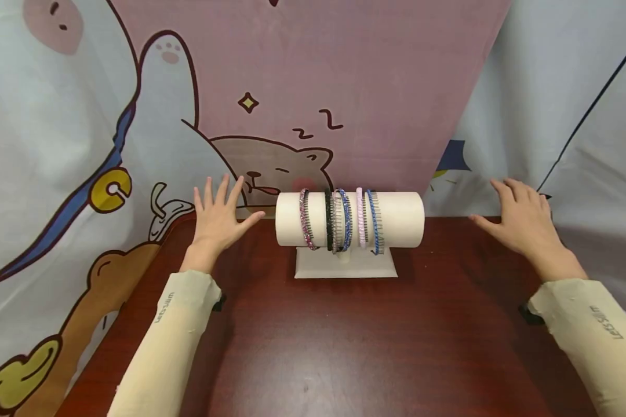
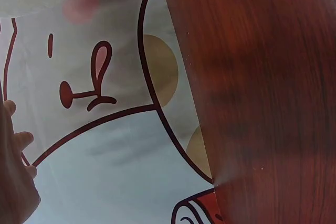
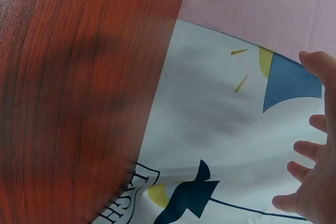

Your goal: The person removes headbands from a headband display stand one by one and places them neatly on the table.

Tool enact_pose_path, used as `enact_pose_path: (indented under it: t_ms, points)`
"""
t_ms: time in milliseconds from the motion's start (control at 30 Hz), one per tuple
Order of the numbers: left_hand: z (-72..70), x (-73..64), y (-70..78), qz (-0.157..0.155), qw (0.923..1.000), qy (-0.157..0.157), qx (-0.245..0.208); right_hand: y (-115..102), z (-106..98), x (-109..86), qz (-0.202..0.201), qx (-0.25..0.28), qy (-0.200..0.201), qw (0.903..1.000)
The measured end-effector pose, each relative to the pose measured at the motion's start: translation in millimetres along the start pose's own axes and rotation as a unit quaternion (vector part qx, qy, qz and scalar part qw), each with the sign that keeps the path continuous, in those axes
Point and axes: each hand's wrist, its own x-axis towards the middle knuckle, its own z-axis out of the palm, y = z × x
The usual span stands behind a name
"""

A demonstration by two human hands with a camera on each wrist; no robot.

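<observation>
While 2 hands [image 1: 216,225] [image 1: 527,223] hold nothing, fingers extended apart, 1 white stand [image 1: 403,220] carries 6 bands [image 1: 347,220].

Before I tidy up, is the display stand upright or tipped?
Upright: the base sits flat on the table, the cream roll level above.

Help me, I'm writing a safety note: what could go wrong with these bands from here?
The middle bands sit close together on the roll, so sliding one off might drag its neighbours. The roll shows no end stops, so bands could slip off if it tilts.
</observation>
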Motion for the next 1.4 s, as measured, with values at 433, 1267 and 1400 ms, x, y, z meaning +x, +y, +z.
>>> enact_pose_path:
  t_ms: [433, 1267, 1400]
  points:
    - [-2.7, -0.4, 4.1, 0.017, 0.9998, 0.001, -0.009, -6, 1, 1.4, -0.010, -0.007, 0.000, 0.9999]
    - [-7.1, -3.3, 18.3, 0.082, 0.9961, 0.028, -0.015, -27, 4, 0.4, -0.001, 0.011, -0.004, 0.9999]
    - [-7.9, -4.4, 22.1, 0.096, 0.9944, 0.036, -0.026, -30, 3, -1.4, 0.002, 0.017, -0.004, 0.9999]
